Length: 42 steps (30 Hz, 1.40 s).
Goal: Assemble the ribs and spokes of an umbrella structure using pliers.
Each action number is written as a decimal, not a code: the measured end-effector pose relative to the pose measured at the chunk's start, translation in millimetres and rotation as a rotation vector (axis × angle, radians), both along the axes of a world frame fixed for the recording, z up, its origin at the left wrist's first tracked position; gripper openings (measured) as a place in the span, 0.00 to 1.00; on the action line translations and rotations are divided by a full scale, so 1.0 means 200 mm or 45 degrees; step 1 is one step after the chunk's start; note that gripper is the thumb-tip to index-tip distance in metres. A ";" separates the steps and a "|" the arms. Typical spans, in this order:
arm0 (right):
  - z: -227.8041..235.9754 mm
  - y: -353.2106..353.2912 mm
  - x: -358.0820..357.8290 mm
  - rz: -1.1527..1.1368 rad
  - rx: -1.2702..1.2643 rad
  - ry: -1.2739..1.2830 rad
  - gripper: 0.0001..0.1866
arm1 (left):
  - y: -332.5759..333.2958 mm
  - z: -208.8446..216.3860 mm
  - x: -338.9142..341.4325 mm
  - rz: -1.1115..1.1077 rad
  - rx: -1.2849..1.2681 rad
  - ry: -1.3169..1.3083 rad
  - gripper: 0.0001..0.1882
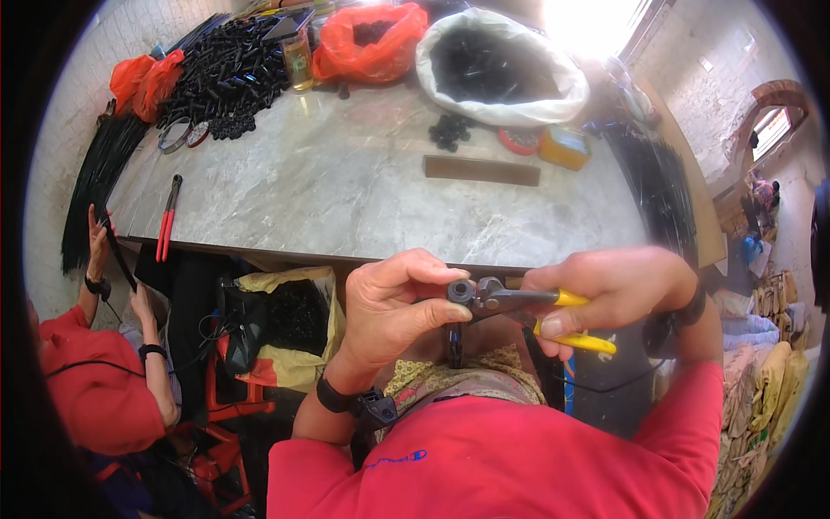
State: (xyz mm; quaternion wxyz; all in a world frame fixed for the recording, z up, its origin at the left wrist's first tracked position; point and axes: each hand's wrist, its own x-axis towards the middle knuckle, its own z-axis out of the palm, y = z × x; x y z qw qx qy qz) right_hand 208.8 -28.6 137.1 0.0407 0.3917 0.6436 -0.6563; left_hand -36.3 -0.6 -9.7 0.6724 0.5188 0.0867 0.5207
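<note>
Across the grey marble tabletop [346, 182] lie one white sack [501, 65] of black parts, two orange bags [372, 43], one heap of black pieces [229, 73] and one red-handled cutter [167, 218]. Below its near edge, the right hand [609, 298] is closed around one yellow-handled pair of pliers [527, 303], whose nose meets one small black ring [460, 291], round and dark, pinched between the left hand's [393, 303] thumb and fingers.
</note>
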 end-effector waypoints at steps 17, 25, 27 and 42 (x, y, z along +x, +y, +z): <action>0.07 0.06 0.00 0.247 0.298 -0.084 0.16 | -0.01 0.01 0.00 0.052 -0.059 0.034 0.16; 0.24 0.11 -0.06 0.190 0.020 -0.362 0.16 | 0.00 -0.01 0.00 -0.004 0.054 0.031 0.16; 0.27 0.14 -0.09 0.323 -0.001 -0.503 0.14 | 0.00 0.00 0.00 -0.007 0.042 0.042 0.16; 0.10 0.05 -0.11 0.243 0.439 -0.463 0.13 | -0.03 0.00 0.02 0.159 -0.074 -0.013 0.15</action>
